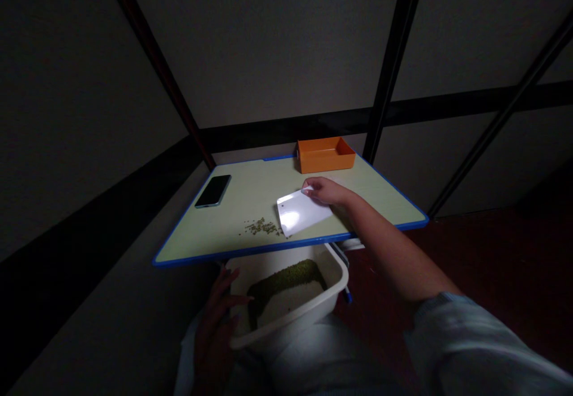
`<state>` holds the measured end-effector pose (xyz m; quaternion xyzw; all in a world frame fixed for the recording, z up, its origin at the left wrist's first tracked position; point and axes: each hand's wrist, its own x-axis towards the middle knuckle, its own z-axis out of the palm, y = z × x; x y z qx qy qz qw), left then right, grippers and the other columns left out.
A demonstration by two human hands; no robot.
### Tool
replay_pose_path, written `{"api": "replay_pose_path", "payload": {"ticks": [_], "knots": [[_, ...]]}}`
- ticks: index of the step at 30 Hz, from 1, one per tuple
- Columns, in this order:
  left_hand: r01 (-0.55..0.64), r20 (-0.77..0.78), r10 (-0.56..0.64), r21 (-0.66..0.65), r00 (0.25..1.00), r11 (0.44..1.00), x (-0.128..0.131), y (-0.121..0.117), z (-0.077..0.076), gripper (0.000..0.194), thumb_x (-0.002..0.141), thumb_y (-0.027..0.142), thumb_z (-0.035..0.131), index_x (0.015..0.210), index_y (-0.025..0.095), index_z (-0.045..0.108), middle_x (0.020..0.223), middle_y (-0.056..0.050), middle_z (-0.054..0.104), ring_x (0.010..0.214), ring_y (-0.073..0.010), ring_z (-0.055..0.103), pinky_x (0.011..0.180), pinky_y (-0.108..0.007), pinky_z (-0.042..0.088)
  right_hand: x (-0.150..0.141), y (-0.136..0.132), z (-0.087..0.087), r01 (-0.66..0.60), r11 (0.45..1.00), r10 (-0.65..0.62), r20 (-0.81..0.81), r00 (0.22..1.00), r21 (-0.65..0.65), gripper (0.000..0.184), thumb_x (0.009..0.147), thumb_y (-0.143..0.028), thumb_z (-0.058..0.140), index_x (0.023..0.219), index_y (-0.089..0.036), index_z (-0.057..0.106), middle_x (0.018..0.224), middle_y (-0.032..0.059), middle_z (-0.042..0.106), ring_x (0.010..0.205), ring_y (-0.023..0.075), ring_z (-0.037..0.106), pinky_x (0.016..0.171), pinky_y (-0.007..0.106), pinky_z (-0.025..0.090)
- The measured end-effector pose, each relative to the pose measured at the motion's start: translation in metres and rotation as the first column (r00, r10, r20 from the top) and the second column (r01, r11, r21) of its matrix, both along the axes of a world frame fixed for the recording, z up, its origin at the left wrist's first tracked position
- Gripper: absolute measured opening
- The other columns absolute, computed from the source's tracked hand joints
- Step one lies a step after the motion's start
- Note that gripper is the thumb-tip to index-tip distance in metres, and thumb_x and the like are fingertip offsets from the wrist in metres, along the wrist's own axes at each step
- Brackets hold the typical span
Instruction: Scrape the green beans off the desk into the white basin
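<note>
My right hand (326, 191) pinches the far edge of a thin white plastic card (301, 212), tilted over the tabletop. The card's left edge is close to a scatter of small greenish-brown grains (262, 227) near the table's front edge; I cannot tell whether it touches them. Below that edge, a white plastic tub (286, 333) rests at my lap. Green grains (290, 275) lie in it, heaped toward its far side and left. My left hand (221, 306) grips the tub's left wall, fingers over the rim; that side is dim.
The pale table (255, 190) has a blue edge. A smartphone (213, 191) with a dark screen lies at its left. An orange box (326, 160) stands at the back. Wall panels (268, 43) rise close behind. A blue-tipped object (348, 295) shows beside the tub.
</note>
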<state>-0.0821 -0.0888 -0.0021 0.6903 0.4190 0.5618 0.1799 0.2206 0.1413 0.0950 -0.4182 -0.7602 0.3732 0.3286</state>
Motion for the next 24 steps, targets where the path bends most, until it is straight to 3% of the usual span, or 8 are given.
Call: {"api": "replay_pose_path", "payload": {"ticks": [17,24], "knots": [[-0.051,0.089,0.058,-0.08,0.994,0.995,0.002,-0.002,-0.002,0.018,0.085,0.032,0.057,0.091,0.03,0.074,0.139,-0.001,0.06,0.145,-0.0304,0.033,0.121,-0.054,0.021,0.013,-0.006,0.008,-0.041,0.986,0.051,0.056,0.997,-0.163,0.027,0.063,-0.039,0.07,0.073,-0.017,0.056,0.061,-0.0042,0.049,0.059,0.0109,0.042,0.059,0.027,0.031],[-0.039,0.064,0.043,-0.054,0.997,0.998,0.003,-0.002,0.0,0.02,0.087,0.029,0.055,0.094,0.031,0.073,0.139,0.001,0.059,0.145,-0.0275,0.033,0.121,-0.051,0.022,0.025,0.001,0.004,-0.096,0.971,0.115,0.08,0.99,-0.217,0.035,0.055,-0.045,0.076,0.064,-0.016,0.058,0.058,-0.0043,0.051,0.057,0.0104,0.042,0.057,0.027,0.03]]}}
